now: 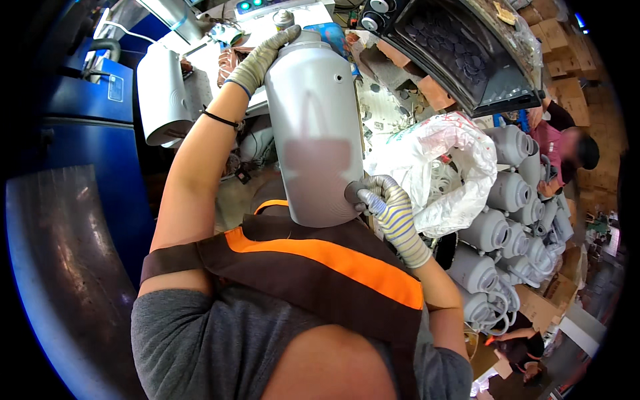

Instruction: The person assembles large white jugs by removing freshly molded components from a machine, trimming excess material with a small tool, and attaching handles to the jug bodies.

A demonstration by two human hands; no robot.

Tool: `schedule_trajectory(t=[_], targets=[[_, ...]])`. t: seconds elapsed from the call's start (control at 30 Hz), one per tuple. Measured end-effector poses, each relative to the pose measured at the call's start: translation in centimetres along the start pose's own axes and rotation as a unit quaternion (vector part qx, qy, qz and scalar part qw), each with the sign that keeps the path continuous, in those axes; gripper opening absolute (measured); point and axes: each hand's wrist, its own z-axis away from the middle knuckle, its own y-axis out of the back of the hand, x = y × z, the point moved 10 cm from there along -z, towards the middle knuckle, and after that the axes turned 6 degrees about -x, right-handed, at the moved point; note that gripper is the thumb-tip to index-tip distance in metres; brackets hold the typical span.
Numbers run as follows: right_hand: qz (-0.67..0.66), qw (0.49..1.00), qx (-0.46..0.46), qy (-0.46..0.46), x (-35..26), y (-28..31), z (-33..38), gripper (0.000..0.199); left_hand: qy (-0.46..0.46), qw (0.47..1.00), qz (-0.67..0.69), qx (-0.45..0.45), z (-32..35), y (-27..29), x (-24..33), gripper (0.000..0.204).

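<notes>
We hold the grey flask (313,127) upright in the air over our apron (320,260), left hand (260,60) clasping its shoulder, right hand (383,200) pinching its bottom rim, and we judge a firm two-handed grip keeps it steady clear of the stacked flasks (500,227).
</notes>
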Motion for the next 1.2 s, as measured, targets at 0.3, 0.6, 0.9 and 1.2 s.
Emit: schedule_trajectory(t=[0.3,0.6,0.9,1.2], targets=[[0.014,1.0,0.006,0.028,2.7,0.2,0.5,0.013,0.003,0.998,0.047,-0.04,0.5,-1.1,-0.7,0.045],[0.017,0.995,0.059,0.079,1.8,0.5,1.7,0.013,0.027,0.987,0.129,-0.096,-1.8,-1.0,-2.5,0.041],[-0.018,0.994,0.097,0.055,3.1,0.6,2.6,0.018,0.018,0.988,0.115,-0.102,-1.9,-1.1,-2.9,0.044],[0.402,0.895,0.088,0.171,-1.7,-1.2,4.9,0.033,0.015,0.987,0.129,-0.095,-1.2,-1.1,-3.2,0.049]])
